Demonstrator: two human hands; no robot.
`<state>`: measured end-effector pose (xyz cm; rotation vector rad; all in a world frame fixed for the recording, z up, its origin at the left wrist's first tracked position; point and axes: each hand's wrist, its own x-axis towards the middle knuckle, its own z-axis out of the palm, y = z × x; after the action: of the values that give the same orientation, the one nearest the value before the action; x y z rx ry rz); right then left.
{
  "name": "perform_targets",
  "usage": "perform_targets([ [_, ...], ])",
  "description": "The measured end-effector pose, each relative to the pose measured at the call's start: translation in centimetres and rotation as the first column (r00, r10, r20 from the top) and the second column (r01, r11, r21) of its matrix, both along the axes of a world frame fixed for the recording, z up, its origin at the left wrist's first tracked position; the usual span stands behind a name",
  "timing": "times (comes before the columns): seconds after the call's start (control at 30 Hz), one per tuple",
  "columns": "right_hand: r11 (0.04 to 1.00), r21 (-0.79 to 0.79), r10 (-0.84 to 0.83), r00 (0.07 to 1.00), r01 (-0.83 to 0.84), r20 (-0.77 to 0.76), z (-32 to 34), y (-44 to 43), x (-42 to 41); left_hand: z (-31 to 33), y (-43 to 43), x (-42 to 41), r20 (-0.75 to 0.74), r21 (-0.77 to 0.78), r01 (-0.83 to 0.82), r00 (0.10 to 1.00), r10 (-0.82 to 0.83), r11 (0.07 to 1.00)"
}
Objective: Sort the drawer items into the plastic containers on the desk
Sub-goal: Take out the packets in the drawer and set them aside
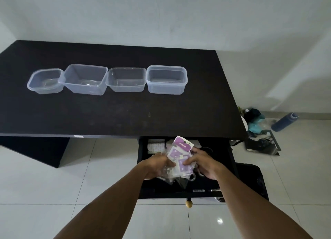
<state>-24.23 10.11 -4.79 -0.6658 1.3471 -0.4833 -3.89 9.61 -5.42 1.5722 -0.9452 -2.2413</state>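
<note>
Plain white walls (161, 14), corner at far left. Glossy white floor tiles (44, 185), grey grout, light glint (220, 220) near bottom right. Dark desk (125, 113) against back wall. Blue bottle (284, 122) on floor at right, beside dark clutter (261, 143).

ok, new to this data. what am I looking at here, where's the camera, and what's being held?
There is no robot here: a person works with bare hands. The single picture comes from a wide-angle camera worn on the head, looking forward and down, so the two forearms enter from the bottom edge. The left hand and the right hand both grip a bundle of small plastic packets, several with purple cards inside, above the open drawer under the dark desk. More small items lie in the drawer, too dim to name. On the desk stands a row of four clear plastic containers, all looking empty, so nothing has been sorted into them yet. On the floor to the right lie a blue bottle and some clutter.
</note>
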Motion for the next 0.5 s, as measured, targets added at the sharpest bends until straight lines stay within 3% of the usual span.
perform_targets([
  [0.13, 0.999, 0.034, 0.026, 0.995, -0.029, 0.092, 1.0, 0.0, 0.2, 0.8, -0.5, 0.1, -0.011, 0.027, 0.026, 1.0, -0.026, 0.999],
  [0.37, 0.998, 0.069, -0.009, 0.999, 0.006, 0.045, -1.2, 0.3, 1.2, -0.1, 0.0, 0.0, 0.022, 0.032, 0.021, 1.0, -0.022, 0.999],
  [0.5, 0.996, 0.078, -0.038, 0.999, 0.035, 0.03, -2.3, 0.3, 1.4, -1.0, 0.5, 0.0, 0.095, -0.046, -0.07, 0.993, 0.075, 0.996],
])
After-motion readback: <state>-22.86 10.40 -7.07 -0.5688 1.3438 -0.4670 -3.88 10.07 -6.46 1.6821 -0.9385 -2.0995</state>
